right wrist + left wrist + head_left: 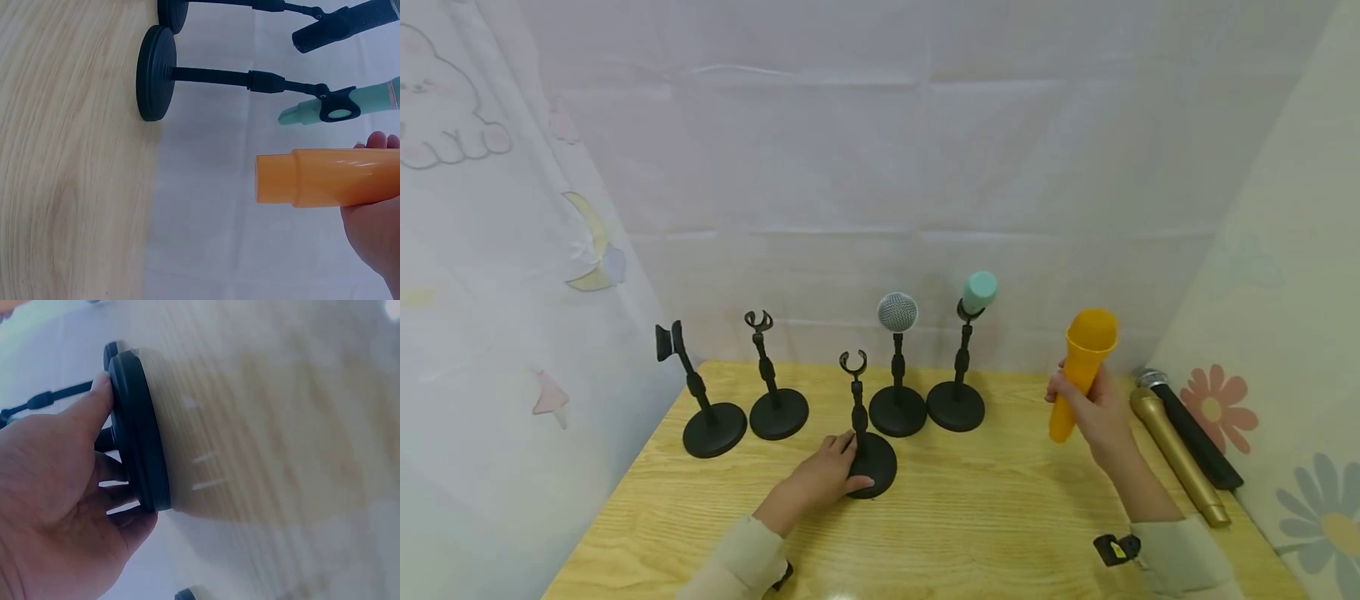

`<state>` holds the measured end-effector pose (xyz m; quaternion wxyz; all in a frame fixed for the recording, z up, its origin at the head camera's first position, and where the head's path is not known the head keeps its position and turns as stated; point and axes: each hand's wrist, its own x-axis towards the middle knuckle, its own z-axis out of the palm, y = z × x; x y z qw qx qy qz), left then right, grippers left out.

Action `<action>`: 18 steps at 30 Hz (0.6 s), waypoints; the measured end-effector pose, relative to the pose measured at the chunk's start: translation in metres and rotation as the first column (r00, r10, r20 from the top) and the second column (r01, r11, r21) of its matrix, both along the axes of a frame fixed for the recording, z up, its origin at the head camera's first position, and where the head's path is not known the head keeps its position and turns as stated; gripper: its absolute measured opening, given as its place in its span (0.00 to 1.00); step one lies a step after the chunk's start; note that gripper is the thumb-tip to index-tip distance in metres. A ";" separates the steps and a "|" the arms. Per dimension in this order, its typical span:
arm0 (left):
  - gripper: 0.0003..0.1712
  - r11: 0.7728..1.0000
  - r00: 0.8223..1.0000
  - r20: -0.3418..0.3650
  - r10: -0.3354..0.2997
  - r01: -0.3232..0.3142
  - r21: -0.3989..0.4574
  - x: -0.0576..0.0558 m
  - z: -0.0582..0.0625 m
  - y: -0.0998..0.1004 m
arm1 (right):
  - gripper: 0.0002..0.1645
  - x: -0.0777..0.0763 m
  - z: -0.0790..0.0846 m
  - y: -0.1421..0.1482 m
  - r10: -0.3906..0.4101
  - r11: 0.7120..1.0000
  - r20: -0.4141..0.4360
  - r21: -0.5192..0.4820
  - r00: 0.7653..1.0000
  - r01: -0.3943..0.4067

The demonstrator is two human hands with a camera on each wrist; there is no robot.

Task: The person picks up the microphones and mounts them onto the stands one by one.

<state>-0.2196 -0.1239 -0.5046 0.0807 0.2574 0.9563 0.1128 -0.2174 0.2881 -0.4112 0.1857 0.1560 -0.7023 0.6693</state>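
Observation:
My right hand [1103, 417] grips a yellow-orange microphone [1084, 364] by its handle, head up, above the right side of the table. In the right wrist view the orange handle's [337, 177] lower end sticks out past the hand. My left hand [822, 477] holds the round base of a black microphone stand [877, 467], thumb and fingers spread around its rim. That stand's clip [853, 362] is vacant. In the left wrist view the base [139, 431] stands on the table, partly covered by the thumb.
Behind stand a silver-headed microphone [897, 312] and a mint-green microphone [979, 292], each on a black stand. Two vacant stands [779, 414] [715, 430] are at the left. A gold microphone [1180, 454] and a black microphone [1198, 437] lie along the right edge.

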 end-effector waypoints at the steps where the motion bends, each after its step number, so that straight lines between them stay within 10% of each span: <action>1: 0.46 1.000 1.000 -0.008 -0.003 0.003 -0.003 0.001 -0.001 0.002 | 0.10 0.001 0.001 -0.001 0.002 1.000 0.001 0.009 1.000 -0.002; 18: 0.48 0.990 0.991 -0.111 -0.072 0.058 -0.125 0.013 -0.013 0.034 | 0.07 0.005 0.012 -0.032 0.095 0.994 -0.128 0.074 0.987 -0.086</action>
